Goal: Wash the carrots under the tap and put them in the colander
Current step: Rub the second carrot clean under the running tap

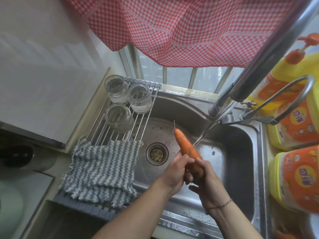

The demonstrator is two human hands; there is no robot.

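The carrot [187, 149] is in the middle of the frame, over the sink [241, 152]. Its thin tip points up and away, and its fat end is down in the hands. It is tilted like that so the water [205, 131] can hit its side and run down it — the stream lands just about halfway along.

Both hands are wrapped round the fat end. The left hand [176, 171] grips it from the left and the right hand [207, 180] grips it from the right, and the two hands touch each other. Held low like this, most of the carrot stays bare for the water to reach. I think the washing is going on now and is not done yet.

The water comes from the tap [269, 54], a long metal pipe that runs from the upper right of the frame down toward the sink. The drain [156, 153] is just left of the carrot, with small scraps in it.

At the left of the sink is a wire rack [138, 121] with three glass jars [120, 116] on it and a striped cloth [101, 168] lying below them — a spot for wet things to drip.

Big yellow soap bottles [296, 176] stand at the right edge. A red checked curtain [181, 28] hangs across the top.

I cannot see a colander anywhere, or any more carrots.
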